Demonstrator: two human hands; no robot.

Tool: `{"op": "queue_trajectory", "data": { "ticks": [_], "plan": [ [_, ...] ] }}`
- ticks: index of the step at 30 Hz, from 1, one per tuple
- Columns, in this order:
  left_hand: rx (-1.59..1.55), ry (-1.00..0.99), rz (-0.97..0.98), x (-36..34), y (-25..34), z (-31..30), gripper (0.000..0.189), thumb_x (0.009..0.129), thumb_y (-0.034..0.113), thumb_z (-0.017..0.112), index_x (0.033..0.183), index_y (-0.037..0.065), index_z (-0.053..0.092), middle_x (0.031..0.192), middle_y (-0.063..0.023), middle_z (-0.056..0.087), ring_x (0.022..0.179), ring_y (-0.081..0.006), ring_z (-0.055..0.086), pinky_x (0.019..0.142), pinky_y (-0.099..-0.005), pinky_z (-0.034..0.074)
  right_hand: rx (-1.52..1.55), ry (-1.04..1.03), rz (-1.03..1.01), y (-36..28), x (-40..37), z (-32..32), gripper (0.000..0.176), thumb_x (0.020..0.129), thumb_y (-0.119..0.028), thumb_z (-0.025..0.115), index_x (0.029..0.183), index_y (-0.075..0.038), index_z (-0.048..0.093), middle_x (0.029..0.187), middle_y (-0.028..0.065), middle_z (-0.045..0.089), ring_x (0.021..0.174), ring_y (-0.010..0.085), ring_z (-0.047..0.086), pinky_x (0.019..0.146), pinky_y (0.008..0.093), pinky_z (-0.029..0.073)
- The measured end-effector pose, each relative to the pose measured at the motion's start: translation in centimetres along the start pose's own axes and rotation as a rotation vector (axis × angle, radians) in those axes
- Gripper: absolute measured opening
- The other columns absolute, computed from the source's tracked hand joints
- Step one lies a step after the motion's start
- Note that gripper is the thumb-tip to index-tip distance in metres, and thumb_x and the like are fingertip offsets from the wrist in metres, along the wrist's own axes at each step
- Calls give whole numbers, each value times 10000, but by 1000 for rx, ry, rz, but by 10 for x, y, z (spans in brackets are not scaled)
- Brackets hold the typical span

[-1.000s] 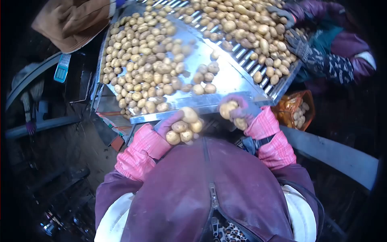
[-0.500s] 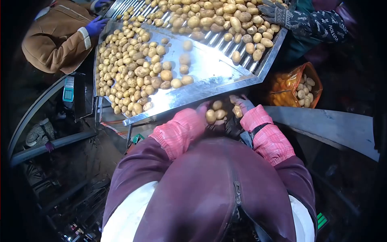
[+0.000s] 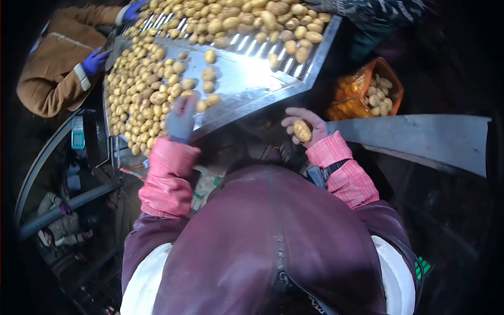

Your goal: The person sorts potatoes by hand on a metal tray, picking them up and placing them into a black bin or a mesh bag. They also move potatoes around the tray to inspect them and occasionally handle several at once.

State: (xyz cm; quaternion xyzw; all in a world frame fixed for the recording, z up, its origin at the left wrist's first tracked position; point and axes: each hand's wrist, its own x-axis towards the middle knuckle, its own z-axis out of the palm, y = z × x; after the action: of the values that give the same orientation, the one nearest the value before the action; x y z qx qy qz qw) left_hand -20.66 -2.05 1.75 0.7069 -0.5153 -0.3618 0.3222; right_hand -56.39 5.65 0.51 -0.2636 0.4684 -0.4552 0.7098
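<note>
A yellow-brown potato (image 3: 302, 131) rests in the fingers of my right hand (image 3: 316, 126), which is held palm up beyond the metal table's front edge. My left hand (image 3: 181, 119), in a greyish glove, reaches over the front rim of the metal table (image 3: 252, 109). Its fingers are blurred, and their tips overlap a potato (image 3: 187, 94) at the edge of the spread-out potatoes (image 3: 142, 86). A few single potatoes (image 3: 208, 73) lie in a line on the bare metal to the right of that hand.
More potatoes (image 3: 231, 23) cover a slatted rack (image 3: 252, 44) at the back. A person in a brown coat (image 3: 58, 68) with purple gloves (image 3: 95, 62) stands left; another person's patterned sleeve (image 3: 386, 11) shows at top right. An orange sack (image 3: 349, 97) holds potatoes beside a grey metal panel (image 3: 420, 139).
My left hand has moved from below the table edge up and left to the potatoes. The several potatoes near it are gone from there. My right hand has turned up, showing its potato.
</note>
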Motion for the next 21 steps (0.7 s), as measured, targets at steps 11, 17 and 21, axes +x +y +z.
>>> {"op": "queue_trajectory", "data": {
  "ticks": [11, 17, 21],
  "plan": [
    [716, -292, -29, 73, 18, -2, 604, 930, 438, 596, 1366, 24, 526, 1279, -251, 608, 1201, -355, 590, 998, -410, 458, 353, 79, 301, 8, 2, 9, 428, 990, -430, 497, 1176, -59, 602, 938, 128, 687, 793, 214, 659, 589, 340, 517],
    [124, -117, 3, 54, 17, 0, 541, 844, 163, 738, 1328, 25, 543, 1169, -153, 657, 1048, -230, 653, 897, -341, 533, -8, -101, 214, 3, -1, 19, 331, 954, -331, 583, 1117, -48, 633, 853, 80, 646, 711, 150, 620, 544, 260, 485],
    [-471, -206, 221, 0, 35, 0, 690, 796, 11, 770, 1413, 18, 461, 1308, -105, 570, 1164, -186, 576, 972, -316, 508, -76, -199, 214, -21, -4, 57, 354, 953, -344, 579, 1117, -34, 627, 860, 74, 638, 703, 146, 609, 573, 263, 492]
  ]
}}
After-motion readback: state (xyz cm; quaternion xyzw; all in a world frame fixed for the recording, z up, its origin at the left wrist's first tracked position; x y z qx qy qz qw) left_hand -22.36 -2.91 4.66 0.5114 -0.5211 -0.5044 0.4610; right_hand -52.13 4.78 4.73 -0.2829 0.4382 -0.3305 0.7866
